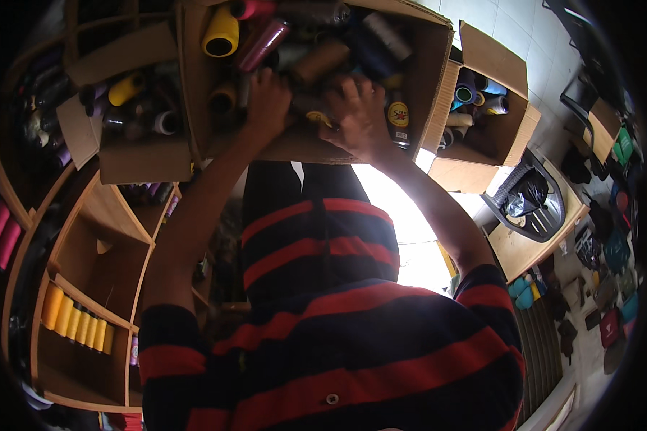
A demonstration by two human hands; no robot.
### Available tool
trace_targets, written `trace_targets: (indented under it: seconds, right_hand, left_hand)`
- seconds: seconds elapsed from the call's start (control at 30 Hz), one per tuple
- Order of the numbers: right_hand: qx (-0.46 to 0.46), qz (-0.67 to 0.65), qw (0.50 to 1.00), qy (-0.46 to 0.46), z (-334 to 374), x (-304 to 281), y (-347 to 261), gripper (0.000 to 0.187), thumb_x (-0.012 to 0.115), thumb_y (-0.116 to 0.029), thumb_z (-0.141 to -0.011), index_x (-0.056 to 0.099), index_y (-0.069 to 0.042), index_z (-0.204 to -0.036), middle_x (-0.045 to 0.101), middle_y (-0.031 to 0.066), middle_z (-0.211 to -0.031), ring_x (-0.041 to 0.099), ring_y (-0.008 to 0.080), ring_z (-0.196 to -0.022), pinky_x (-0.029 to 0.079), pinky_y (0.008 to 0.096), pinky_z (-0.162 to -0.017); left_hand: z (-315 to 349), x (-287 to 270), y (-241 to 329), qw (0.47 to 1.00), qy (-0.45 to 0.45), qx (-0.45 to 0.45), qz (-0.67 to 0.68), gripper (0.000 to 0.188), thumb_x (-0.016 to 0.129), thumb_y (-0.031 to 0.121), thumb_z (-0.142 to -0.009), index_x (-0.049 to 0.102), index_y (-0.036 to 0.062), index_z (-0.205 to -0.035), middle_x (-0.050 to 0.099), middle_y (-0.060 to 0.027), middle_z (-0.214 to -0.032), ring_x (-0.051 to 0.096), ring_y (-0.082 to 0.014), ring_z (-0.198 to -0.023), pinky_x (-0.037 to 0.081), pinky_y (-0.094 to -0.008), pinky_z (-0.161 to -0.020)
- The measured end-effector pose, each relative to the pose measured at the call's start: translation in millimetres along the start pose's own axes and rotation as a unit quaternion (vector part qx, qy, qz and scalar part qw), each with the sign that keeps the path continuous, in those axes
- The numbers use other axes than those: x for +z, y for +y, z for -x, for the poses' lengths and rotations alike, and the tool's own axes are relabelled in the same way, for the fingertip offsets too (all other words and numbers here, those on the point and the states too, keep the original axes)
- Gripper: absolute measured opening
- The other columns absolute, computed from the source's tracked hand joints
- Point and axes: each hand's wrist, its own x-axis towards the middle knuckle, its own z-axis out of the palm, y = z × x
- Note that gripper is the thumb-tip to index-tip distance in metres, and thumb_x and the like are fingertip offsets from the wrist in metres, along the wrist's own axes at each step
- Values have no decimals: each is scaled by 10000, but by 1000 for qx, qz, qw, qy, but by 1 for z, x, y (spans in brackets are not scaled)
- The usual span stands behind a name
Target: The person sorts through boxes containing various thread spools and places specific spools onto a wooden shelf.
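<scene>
A large cardboard box (430, 82) full of thread spools is in front of me, with both hands reaching into it. My left hand (269, 100) is closed among the spools, fingers curled downward; what lies in them is hidden. The right hand (359, 115) bends its fingers around a dark thread spool with a yellow end label (318, 117). Around them lie a yellow spool (221, 34), a shiny maroon spool (264, 44), a brown spool (321, 61) and a grey spool (387, 36). Right of my right hand is another spool with a yellow label (398, 113).
Smaller open cartons of spools stand to the left (144, 161) and right (514, 140). Wooden shelves (93, 244) at the left hold a row of yellow spools (75, 321). A dark chair (546, 215) with a black plastic bag (528, 192) is at the right.
</scene>
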Motion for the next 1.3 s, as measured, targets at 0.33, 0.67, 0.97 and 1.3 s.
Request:
trace_targets:
  seconds: [0.33, 0.67, 0.97, 1.3]
  right_hand:
    - [131, -112, 978, 118, -38, -6, 47, 393, 740, -173, -741, 531, -12, -1033, 602, 178, -911, 629, 351, -790, 514, 413, -671]
    - [95, -1, 978, 184, -44, -9, 54, 441, 715, -170, -723, 572, -65, -1127, 555, 156, -1046, 552, 358, -997, 443, 449, -856]
    - [26, -149, 988, 10, 1, 2, 11, 308, 609, -105, -770, 575, -44, -1071, 550, 174, -1080, 547, 344, -995, 457, 441, -828]
    - [111, -88, 977, -158, 18, 46, 19, 276, 522, -81, -786, 532, -18, -1054, 635, 216, -833, 642, 373, -810, 517, 479, -714]
  left_hand:
    - [35, -12, -24, 905, -78, 148, 392, 478, 600, -18, -681, 581, 136, -1133, 551, -122, -1266, 454, -306, -1242, 333, -420, -1050]
    - [-9, -23, -24, 905, -167, 7, 391, 397, 593, 278, -871, 590, 62, -1204, 539, -178, -1271, 481, -293, -1227, 377, -368, -1024]
    - [-22, 28, 12, 798, 49, -157, 580, 639, 779, 290, -725, 533, -10, -1233, 589, -174, -1179, 577, -270, -1094, 455, -368, -937]
    - [-17, 31, 9, 790, 82, -188, 578, 600, 778, 216, -669, 539, 4, -1176, 631, -131, -1074, 601, -246, -1034, 457, -349, -902]
